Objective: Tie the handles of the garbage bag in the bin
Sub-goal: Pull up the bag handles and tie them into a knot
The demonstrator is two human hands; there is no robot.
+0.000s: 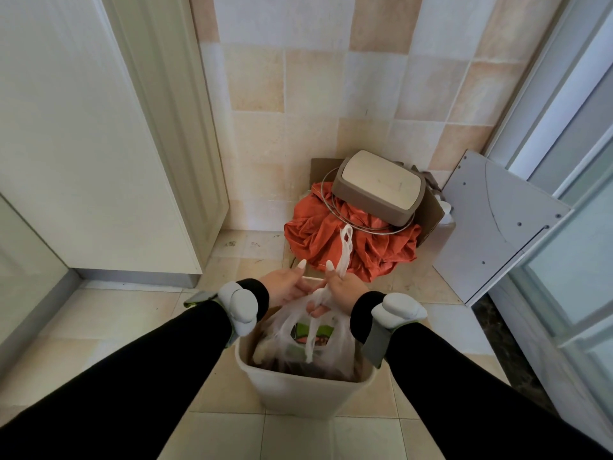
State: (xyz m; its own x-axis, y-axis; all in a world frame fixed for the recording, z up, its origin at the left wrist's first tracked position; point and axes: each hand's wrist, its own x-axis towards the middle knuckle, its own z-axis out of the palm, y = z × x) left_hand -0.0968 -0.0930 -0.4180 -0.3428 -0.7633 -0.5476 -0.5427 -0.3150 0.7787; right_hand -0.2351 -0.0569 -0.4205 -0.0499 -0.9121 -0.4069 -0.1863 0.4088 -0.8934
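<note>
A cream plastic bin [298, 390] stands on the tiled floor below my arms. A clear garbage bag [335, 346] full of rubbish sits inside it. Its twisted handles [345, 247] rise above the bin's far rim. My right hand [345, 287] is closed around one handle, whose loop sticks up past my fingers. My left hand [285, 287] pinches the other handle strand right beside it, fingers partly spread. Both hands hover over the far side of the bin, almost touching. Black sleeves and grey wrist devices cover my wrists.
The bin's brown-and-cream lid [378, 190] lies on an orange cloth heap [351, 244] with a wire hoop against the tiled wall. A grey panel [491, 227] leans at the right by a glass door. A white cabinet door [99, 161] stands at the left.
</note>
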